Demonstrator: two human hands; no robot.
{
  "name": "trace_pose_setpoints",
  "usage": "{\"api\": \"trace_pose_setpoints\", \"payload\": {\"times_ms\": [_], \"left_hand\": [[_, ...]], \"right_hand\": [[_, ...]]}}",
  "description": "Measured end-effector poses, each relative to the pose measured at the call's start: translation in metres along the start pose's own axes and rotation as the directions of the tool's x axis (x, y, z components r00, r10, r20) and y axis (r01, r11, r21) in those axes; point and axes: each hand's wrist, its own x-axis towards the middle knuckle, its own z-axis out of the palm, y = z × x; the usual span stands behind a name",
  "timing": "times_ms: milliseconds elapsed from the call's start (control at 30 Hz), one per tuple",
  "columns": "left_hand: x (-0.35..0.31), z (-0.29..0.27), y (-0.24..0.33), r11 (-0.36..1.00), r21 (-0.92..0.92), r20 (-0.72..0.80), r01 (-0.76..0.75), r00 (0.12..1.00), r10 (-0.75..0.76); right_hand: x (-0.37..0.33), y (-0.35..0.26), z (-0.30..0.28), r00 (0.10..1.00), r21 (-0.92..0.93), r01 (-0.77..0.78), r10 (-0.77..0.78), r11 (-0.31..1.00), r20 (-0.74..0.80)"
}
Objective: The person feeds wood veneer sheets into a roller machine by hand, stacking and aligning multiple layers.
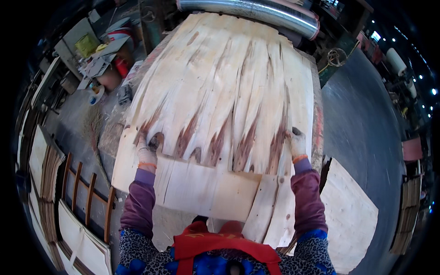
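A large pale sheet of wood veneer [229, 87] with brown streaks lies in front of me, its near edge jagged. My left hand [147, 150], in a whitish glove with dark fingertips, grips the sheet near its near left corner. At the near right edge my right hand [298, 142], gloved alike, is closed on the same sheet, though its fingertips are partly hidden. Beneath it, more veneer [192, 185] reaches toward me. Narrower veneer strips [260, 206] lie at the near right of that lower layer.
A shiny metal roller [256, 16] spans the far end, and a handwheel [337, 57] stands beside it. Veneer stacks stand at the left [46, 169] and far right [407, 211]. A loose sheet [350, 215] is at my right. A wooden rack [89, 197] and a twig broom [94, 130] are left.
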Motion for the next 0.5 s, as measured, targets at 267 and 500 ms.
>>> {"api": "trace_pose_setpoints", "payload": {"times_ms": [267,500], "left_hand": [[0.135,0.09,-0.051,0.999,0.013,0.239,0.038,0.97,-0.04],[0.157,0.108,-0.091,0.918,0.396,0.004,-0.031,0.999,0.032]], "right_hand": [[0.186,0.013,0.037,0.974,-0.805,0.034,-0.2,0.592,-0.107],[0.251,0.012,0.056,0.963,-0.843,-0.231,-0.011,0.485,-0.27]]}}
